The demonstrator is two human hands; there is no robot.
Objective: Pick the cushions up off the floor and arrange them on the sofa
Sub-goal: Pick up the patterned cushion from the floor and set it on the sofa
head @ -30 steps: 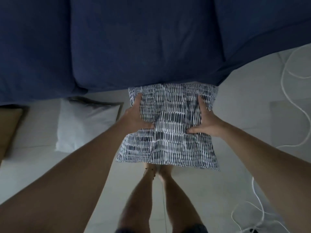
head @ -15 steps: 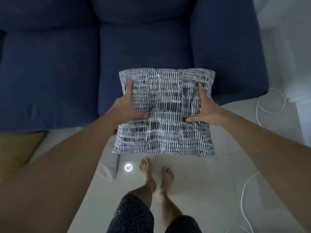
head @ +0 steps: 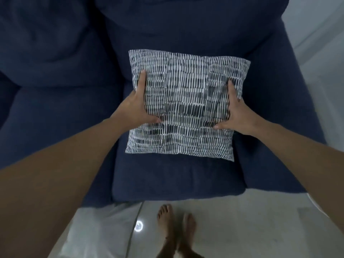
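Observation:
A square cushion with a dark blue and white dashed pattern is over the right seat of the navy sofa. My left hand grips its left edge, thumb on top. My right hand grips its right edge the same way. The cushion's front face is toward me and it sits above the seat cushion; I cannot tell whether it touches the seat. A white cushion lies on the floor at the sofa's front, partly hidden by my left forearm.
The sofa's right armrest borders the seat. Pale tiled floor lies in front, with my bare feet close to the sofa and a round light reflection on the tile. A white wall runs at the far right.
The patterned cushion has risen from floor level and moved forward over the right sofa seat, both hands still holding it. My view has tilted up toward the sofa back.

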